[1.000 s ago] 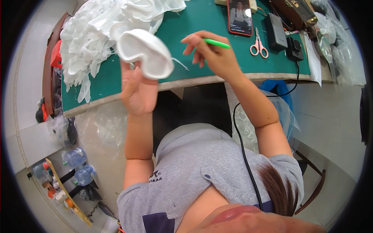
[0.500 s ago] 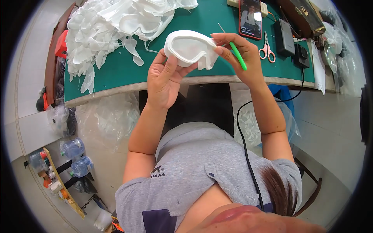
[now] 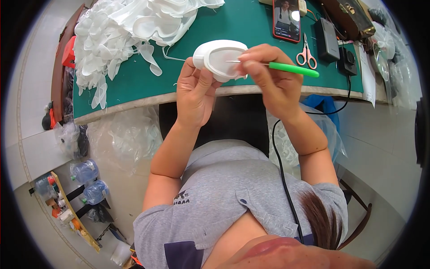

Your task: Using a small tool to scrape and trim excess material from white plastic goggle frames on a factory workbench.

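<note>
Above the table's front edge, my left hand (image 3: 195, 94) grips a white goggle frame (image 3: 207, 53) by its lower left side, thumb on the near face. A cloudy, see-through pane fills its oval opening. Pinched in my right hand (image 3: 280, 83) is a green-handled awl (image 3: 293, 69). Its thin metal shaft points left across the opening; whether the tip touches the goggle frame I cannot tell. My right fingers hide the frame's right end.
On the green table mat (image 3: 237, 20), a heap of white goggle pieces (image 3: 112, 40) lies at the left. A phone (image 3: 285, 20), pink-handled scissors (image 3: 307, 56) and a dark grey box (image 3: 327, 40) lie at the right. A black cable (image 3: 280, 157) hangs along my right side.
My right hand has turned the awl so its shaft now points left over the goggle frame's opening. The frame has tilted and turned in my left hand.
</note>
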`<state>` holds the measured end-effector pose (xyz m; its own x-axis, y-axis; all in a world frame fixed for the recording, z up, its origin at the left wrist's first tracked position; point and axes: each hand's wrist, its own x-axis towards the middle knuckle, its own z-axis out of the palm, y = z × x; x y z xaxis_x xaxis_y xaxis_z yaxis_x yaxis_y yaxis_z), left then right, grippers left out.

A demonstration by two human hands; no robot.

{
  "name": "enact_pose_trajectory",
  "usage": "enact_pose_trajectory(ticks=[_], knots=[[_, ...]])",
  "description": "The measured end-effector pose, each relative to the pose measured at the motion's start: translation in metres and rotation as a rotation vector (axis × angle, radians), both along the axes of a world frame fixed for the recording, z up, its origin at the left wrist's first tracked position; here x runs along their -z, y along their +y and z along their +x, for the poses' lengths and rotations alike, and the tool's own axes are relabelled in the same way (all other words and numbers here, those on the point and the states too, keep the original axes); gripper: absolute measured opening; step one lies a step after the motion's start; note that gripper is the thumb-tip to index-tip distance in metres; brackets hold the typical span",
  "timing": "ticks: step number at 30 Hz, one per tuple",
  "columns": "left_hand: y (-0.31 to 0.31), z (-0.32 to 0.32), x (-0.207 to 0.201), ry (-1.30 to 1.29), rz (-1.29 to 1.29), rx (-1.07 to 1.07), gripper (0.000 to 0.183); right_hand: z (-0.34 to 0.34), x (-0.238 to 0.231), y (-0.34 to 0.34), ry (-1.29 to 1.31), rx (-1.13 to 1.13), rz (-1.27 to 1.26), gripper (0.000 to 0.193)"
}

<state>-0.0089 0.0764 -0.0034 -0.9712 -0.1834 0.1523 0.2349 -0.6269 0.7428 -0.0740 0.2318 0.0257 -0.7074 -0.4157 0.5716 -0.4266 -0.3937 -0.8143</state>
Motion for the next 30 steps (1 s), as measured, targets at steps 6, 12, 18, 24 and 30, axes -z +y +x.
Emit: enact_pose_trajectory(ticks=[6, 12, 18, 24, 30], knots=[[0.002, 0.002, -0.001, 0.051, -0.076, -0.056, 0.021, 0.003, 0.005, -0.008, 0.025, 0.039, 0.106, 0.008], [0.0, 0.003, 0.0, 0.057, -0.089, -0.08, 0.02, 0.004, 0.006, -0.009, 0.039, 0.033, 0.125, 0.009], [-0.001, 0.004, -0.001, 0.04, -0.072, -0.077, 0.018, 0.005, 0.004, -0.008, -0.026, 0.012, 0.133, 0.01], [-0.001, 0.003, 0.0, 0.029, -0.074, -0.075, 0.018, 0.001, 0.006, -0.011, 0.128, 0.047, 0.117, 0.012], [-0.004, 0.003, 0.002, 0.024, -0.047, -0.044, 0.022, -0.002, 0.004, -0.012, 0.562, 0.265, 0.159, 0.011]])
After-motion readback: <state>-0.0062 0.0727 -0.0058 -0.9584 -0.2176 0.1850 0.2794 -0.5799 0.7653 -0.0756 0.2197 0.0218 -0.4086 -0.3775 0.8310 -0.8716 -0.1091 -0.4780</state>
